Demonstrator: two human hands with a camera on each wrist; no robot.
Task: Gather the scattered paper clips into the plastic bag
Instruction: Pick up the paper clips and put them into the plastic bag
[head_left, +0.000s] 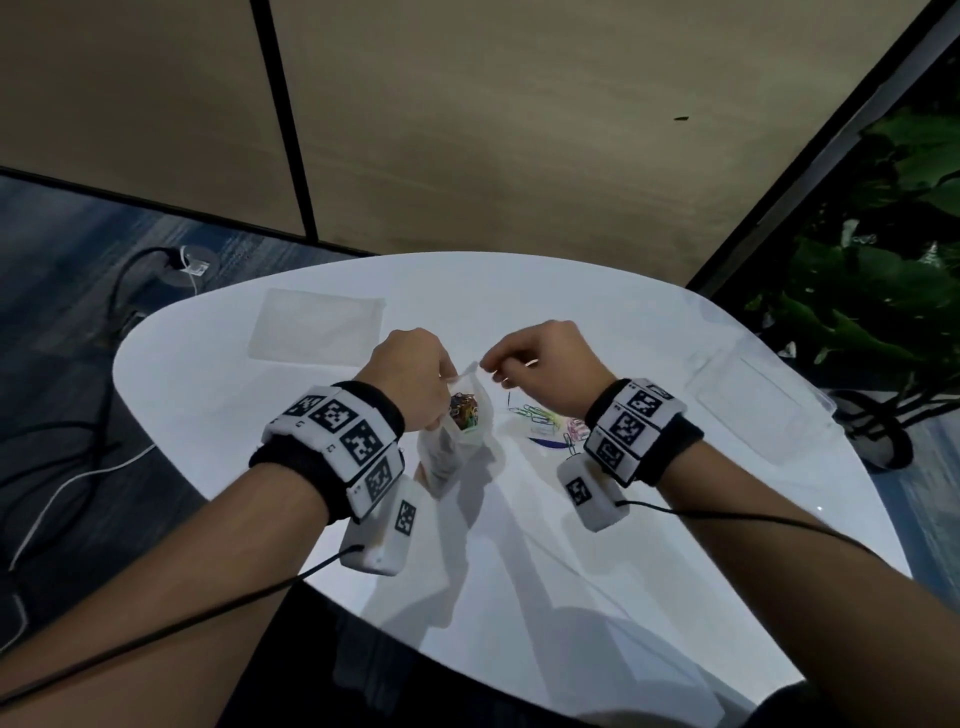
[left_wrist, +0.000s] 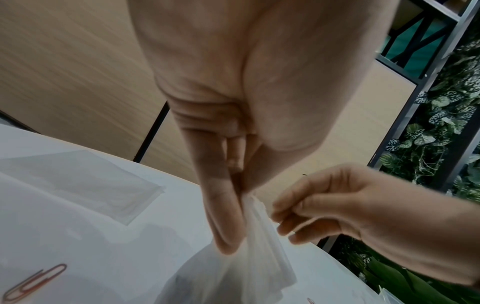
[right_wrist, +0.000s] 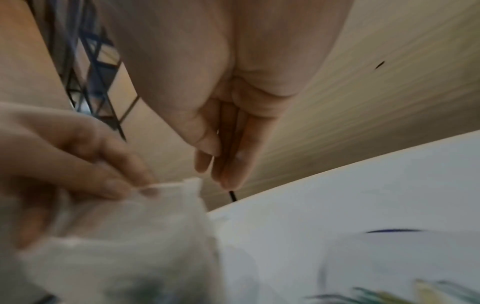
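Observation:
A small clear plastic bag (head_left: 457, 441) stands open-mouthed at the middle of the white table (head_left: 260, 395), with a bundle of coloured paper clips (head_left: 464, 410) inside. My left hand (head_left: 448, 376) pinches the near-left rim of the bag (left_wrist: 259, 236) between thumb and fingers (left_wrist: 223, 226). My right hand (head_left: 488, 366) hovers just right of the bag's upper rim, fingers bunched against the thumb, and I see nothing between them. Its fingertips (right_wrist: 228, 181) are a little apart from the bag's edge (right_wrist: 192, 185). Loose clips (head_left: 537, 415) lie to the right of the bag. A red clip (left_wrist: 33, 283) lies left of it.
A flat clear plastic sheet (head_left: 317, 332) lies at the back left. A clear plastic box (head_left: 753, 410) sits at the right. A dark blue strip (head_left: 548, 442) lies among the loose clips. Leafy plants (head_left: 883, 270) stand beyond the right edge, and cables (head_left: 78, 467) trail on the floor left.

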